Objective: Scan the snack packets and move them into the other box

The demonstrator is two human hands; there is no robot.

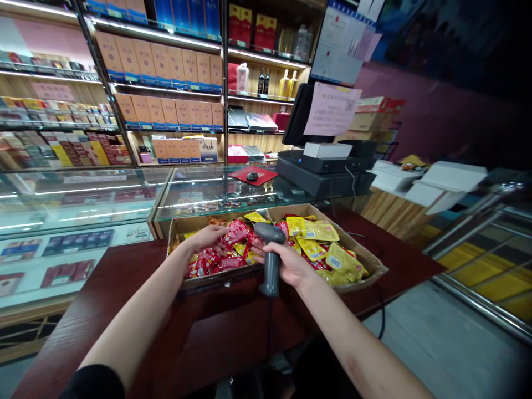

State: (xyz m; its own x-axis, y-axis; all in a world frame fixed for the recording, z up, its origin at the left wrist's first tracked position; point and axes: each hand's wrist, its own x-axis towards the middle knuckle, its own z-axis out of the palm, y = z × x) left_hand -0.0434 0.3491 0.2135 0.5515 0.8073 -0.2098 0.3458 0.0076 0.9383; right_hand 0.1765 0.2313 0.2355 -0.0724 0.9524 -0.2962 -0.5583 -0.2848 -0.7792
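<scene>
My right hand point(294, 265) grips a dark grey barcode scanner point(271, 274) by its handle, with the head above the packets and a cable hanging below. Some of its fingers show to the left behind the handle. At the left, my left hand point(204, 238) pinches a red snack packet point(236, 231) over the left cardboard box point(177, 226). That box is filled with red and some yellow packets. Beside it, the right cardboard box point(376, 269) holds yellow packets point(341, 259) and some red ones.
Both boxes stand on a dark red table point(224, 327). Behind is a glass display counter point(199, 191) with a mouse point(251, 176) on a red pad. A monitor point(297, 119) and printer-like black equipment point(307, 172) stand back right. A metal railing point(477, 219) runs at right.
</scene>
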